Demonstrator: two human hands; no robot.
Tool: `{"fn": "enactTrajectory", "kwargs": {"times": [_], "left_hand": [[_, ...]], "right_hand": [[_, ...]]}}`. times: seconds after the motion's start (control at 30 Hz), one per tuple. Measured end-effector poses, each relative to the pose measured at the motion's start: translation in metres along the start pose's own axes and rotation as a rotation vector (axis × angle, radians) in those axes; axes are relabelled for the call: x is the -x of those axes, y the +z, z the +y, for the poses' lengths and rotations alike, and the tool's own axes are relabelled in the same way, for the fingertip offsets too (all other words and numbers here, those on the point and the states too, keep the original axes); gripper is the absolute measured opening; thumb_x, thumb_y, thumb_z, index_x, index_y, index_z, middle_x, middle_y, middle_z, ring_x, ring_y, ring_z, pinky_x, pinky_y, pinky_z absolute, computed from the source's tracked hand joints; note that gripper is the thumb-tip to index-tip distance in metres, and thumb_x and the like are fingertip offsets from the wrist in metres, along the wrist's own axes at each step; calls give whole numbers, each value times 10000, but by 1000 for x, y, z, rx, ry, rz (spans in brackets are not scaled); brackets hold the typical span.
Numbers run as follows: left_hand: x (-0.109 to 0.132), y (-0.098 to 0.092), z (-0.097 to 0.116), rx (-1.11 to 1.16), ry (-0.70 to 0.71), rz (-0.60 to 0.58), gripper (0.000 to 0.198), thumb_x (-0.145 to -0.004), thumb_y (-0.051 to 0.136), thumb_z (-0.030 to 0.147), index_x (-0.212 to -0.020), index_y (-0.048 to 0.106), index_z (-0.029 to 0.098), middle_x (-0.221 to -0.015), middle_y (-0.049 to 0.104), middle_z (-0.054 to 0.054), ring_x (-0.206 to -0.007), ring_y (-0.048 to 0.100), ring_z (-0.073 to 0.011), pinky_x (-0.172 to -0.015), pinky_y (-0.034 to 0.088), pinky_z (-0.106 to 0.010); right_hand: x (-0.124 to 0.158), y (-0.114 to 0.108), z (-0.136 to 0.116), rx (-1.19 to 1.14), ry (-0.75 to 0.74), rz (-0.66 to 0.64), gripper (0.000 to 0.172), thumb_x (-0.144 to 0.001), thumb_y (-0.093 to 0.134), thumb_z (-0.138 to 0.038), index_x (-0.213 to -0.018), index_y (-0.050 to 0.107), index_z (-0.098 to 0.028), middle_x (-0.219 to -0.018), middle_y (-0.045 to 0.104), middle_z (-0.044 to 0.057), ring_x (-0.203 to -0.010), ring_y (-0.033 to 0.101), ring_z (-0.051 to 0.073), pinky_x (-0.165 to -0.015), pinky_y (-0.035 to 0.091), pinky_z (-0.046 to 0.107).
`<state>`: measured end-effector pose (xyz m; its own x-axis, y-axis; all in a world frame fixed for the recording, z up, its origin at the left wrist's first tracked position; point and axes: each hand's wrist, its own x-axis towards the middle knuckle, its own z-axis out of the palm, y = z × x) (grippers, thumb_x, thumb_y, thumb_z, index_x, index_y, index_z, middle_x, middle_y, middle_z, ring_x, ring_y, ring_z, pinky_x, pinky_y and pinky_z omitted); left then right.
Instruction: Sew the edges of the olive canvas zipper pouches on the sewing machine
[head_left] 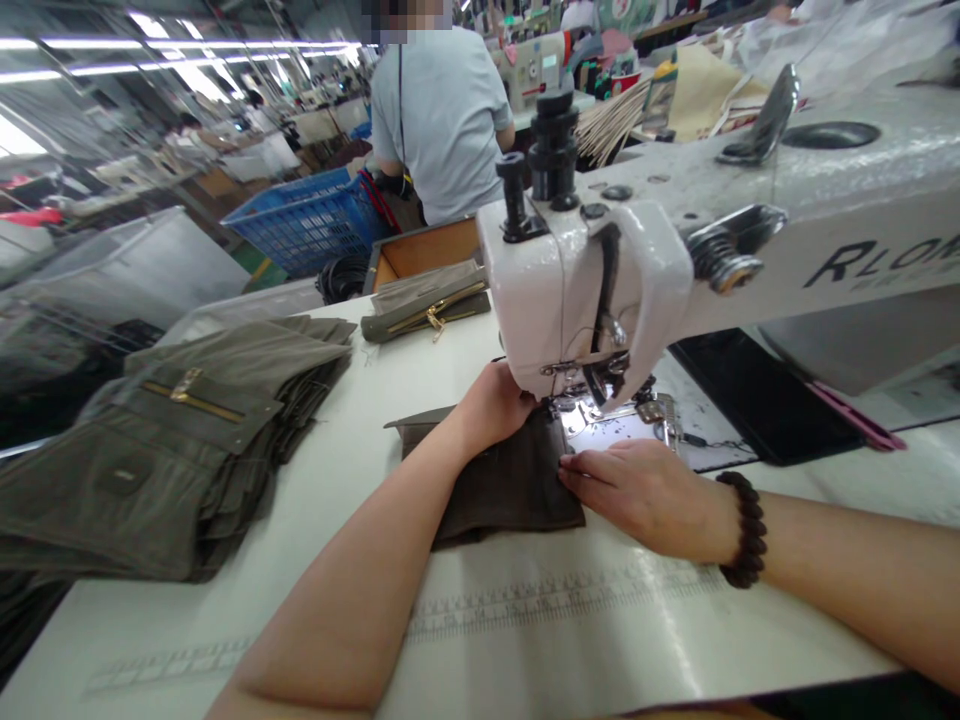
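My left hand (499, 405) lay on the dark cloth (510, 485), just beside the head of the white sewing machine (525, 300); its fingertips were partly hidden, so I could not tell whether they gripped. My right hand (637, 495) touched the cloth's right edge, fingers drawn together (a beaded bracelet (744, 530) circled that wrist), though I couldn't tell if they pinched it. The cloth lay on the tabletop (337, 470) between the near edge's ruler markings (525, 600) and a zippered piece (409, 318) by the far edge; stacked olive panels (172, 440) overlapped the left edge.
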<state>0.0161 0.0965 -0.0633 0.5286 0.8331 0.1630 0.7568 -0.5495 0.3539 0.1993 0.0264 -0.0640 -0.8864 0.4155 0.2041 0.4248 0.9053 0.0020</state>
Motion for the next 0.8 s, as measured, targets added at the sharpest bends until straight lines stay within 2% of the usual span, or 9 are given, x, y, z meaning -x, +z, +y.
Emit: {"fn": "enactTrajectory", "kwargs": {"times": [0.27,0.5,0.7,0.8], "left_hand": [[-1,7,-8,-22,13,43,209,-719,465,63,-810,642,128,-873,671,-75,-859,609,-218,-777,480,-298],[-6,10,-18,-10,0,59,251,-716,423,41,-792,641,140,-837,677,-41,-792,613,-181,-714,492,-257],[-10,14,-22,-48,-27,70,312,-737,381,21,-864,636,150,-880,663,-48,-828,598,-179,-750,480,-275],[-7,9,-16,-95,-43,67,325,-761,360,16,-932,612,127,-938,639,-81,-879,583,-189,-773,469,-287]], "right_hand": [[-2,4,3,-6,44,36,225,-813,412,-96,-948,592,-109,-807,595,68,-608,520,154,-504,395,287],[-7,6,7,12,153,8,233,-798,469,-90,-998,583,-123,-912,611,76,-685,565,147,-562,434,254],[-10,7,8,19,212,-17,258,-785,496,-74,-1022,581,-130,-948,612,76,-736,587,149,-571,456,240],[-11,7,6,2,231,-30,266,-782,498,-68,-1029,577,-129,-958,611,75,-755,593,153,-580,458,240]]}}
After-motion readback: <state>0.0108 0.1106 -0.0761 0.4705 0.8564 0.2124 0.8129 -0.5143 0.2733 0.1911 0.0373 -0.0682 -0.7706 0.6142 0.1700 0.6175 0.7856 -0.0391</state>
